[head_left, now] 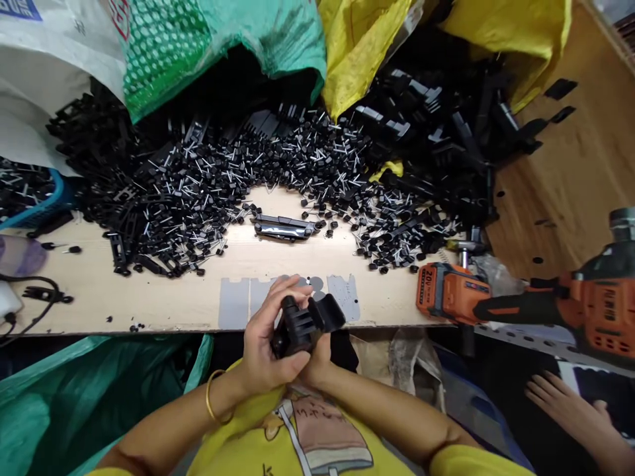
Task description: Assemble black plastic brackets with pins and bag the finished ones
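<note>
My left hand (262, 337) is closed around a black plastic clamp-like part (299, 328), with its thumb across the near side. A knob sticks up at the part's top left, and a curved black plate (327, 313) projects at its right. My right hand (318, 357) is tucked against the underside of the same part, its fingers hidden behind the part and my left hand. Ahead on the bench lies a black folded bracket (285, 227) with a glossy face. Grey flat pads (234, 303) lie at the bench edge, just beyond my hands.
Heaped black-headed screws (213, 175) arc across the wooden bench (173, 301). Black plastic parts spill from green (169, 59) and yellow sacks (357, 46). An orange cordless driver (454, 291) lies at right, beside another orange tool (610, 304). Another person's hand (565, 403) is at lower right.
</note>
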{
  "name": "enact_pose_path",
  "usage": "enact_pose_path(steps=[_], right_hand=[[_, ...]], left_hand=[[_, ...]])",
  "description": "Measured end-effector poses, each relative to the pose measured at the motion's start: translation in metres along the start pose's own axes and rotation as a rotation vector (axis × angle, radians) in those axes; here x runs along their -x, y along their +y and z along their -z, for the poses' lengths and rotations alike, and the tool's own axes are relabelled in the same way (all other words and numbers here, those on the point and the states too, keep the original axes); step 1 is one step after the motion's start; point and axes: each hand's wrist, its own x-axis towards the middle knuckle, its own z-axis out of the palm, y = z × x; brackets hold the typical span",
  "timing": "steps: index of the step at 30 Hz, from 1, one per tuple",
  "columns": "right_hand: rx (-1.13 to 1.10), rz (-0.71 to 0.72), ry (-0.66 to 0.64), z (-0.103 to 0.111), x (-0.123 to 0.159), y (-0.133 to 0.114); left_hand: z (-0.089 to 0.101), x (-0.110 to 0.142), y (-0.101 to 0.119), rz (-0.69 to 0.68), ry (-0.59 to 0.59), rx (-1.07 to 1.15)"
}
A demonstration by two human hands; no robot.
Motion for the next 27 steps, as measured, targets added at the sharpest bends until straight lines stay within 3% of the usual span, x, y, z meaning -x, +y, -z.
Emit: enact_pose_path(steps=[3,6,7,10,12,14,19,22,27], right_hand=[[0.260,0.174,-0.096,0.023,-0.038,0.006],[0.840,0.426,-0.062,0.060,-0.103,-0.001],[1.000,0.463,-0.111,0.069,-0.125,-0.002],[1.282,0.519,-0.429,0.081,-0.177,0.000],[1.344,0.541,-0.549,0.075,-0.198,0.004],[1.342,0.568,-0.583,0.067,-0.211,0.008],[1.244,0.629,-0.580,0.063,-0.229,0.015],[1.192,0.628,-0.484,0.067,-0.240,0.015],[1.126,0.546,-0.459,0.060,-0.261,-0.007]], left_hand=[[0.010,-0.009,-0.017,-0.135,-0.068,-0.158],[0.022,-0.019,-0.050,-0.299,-0.185,-0.468],[0.022,-0.024,-0.063,-0.350,-0.235,-0.591],[0.011,-0.044,-0.099,-0.425,-0.342,-0.876],[0.001,-0.060,-0.115,-0.443,-0.320,-0.975],[-0.005,-0.078,-0.121,-0.436,-0.263,-1.033],[0.012,-0.118,-0.110,-0.249,-0.154,-1.200],[0.022,-0.137,-0.105,-0.110,-0.224,-1.292],[0.026,-0.153,-0.104,-0.069,-0.345,-1.369]])
